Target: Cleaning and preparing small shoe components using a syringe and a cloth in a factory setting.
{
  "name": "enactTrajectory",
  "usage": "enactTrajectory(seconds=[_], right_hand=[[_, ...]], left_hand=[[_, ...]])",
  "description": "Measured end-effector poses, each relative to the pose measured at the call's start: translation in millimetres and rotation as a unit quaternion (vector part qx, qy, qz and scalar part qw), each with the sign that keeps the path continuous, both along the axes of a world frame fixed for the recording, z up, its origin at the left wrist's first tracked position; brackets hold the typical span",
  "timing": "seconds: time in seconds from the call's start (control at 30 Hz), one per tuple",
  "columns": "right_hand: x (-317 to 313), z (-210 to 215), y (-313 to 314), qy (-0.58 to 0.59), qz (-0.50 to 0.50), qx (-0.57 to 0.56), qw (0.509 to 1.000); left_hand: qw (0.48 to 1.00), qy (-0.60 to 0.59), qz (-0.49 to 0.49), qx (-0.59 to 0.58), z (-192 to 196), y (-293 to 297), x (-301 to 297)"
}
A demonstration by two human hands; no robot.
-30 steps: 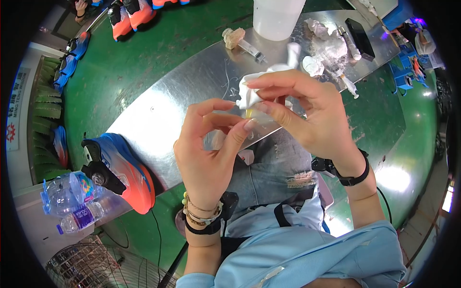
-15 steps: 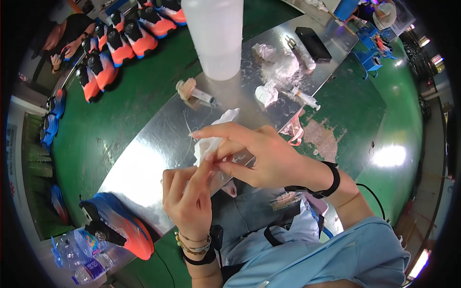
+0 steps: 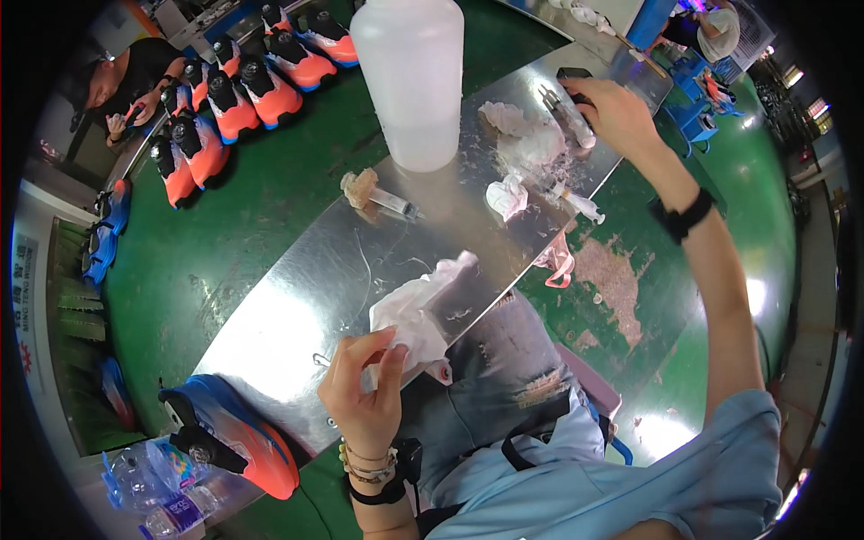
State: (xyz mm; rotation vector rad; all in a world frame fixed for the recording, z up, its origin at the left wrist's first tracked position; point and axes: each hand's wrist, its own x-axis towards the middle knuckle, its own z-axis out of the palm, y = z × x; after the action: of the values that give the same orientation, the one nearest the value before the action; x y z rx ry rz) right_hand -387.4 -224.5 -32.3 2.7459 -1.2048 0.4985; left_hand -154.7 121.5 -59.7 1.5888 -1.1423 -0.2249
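A crumpled white cloth (image 3: 409, 315) lies partly over the near edge of the metal tabletop. My left hand (image 3: 364, 382) pinches its near corner between thumb and fingers. At the far right of the table, my right hand (image 3: 616, 117) has its fingers curled over a flat black box (image 3: 573, 73), and most of the box is hidden beneath the hand. Just left of those fingers rests a clear tube with a metal tip (image 3: 567, 119). A syringe (image 3: 580, 205) lies nearer, beside wadded white tissue (image 3: 507, 198).
A tall translucent white bottle (image 3: 414, 90) stands on the table's far side. Left of it lies another syringe (image 3: 391, 202) with a tan wad (image 3: 360, 187). An orange and blue shoe (image 3: 238, 436) sits near plastic bottles (image 3: 175, 517). Across, a person (image 3: 135, 85) works behind several shoes (image 3: 261, 94).
My right hand has left the white cloth and reached out to the black box at the far right. My left hand keeps the cloth, which now spreads lower over the table edge.
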Motion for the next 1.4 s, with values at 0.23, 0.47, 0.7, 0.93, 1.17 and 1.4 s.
enactTrajectory(seconds=[0.23,0.47,0.7,0.93,1.17,1.4], right_hand=[[-13,-21,-49,0.225,0.294,-0.144,0.918],[-24,-29,-59,0.26,0.31,-0.136,0.905],[-28,-25,-33,0.19,0.244,-0.15,0.939],[14,3,17,0.212,0.502,-0.28,0.79],[40,9,25,0.336,0.574,-0.159,0.729],[48,22,63,-0.079,0.435,-0.09,0.892]], left_hand=[[0.999,0.028,-0.009,-0.025,6,16,5],[0.997,0.048,0.019,-0.056,2,28,11],[0.997,0.066,-0.032,-0.024,0,35,10],[0.997,0.069,0.005,-0.032,-4,26,0],[0.991,0.122,0.025,-0.046,6,28,-6],[0.977,0.199,0.001,-0.08,11,34,3]])
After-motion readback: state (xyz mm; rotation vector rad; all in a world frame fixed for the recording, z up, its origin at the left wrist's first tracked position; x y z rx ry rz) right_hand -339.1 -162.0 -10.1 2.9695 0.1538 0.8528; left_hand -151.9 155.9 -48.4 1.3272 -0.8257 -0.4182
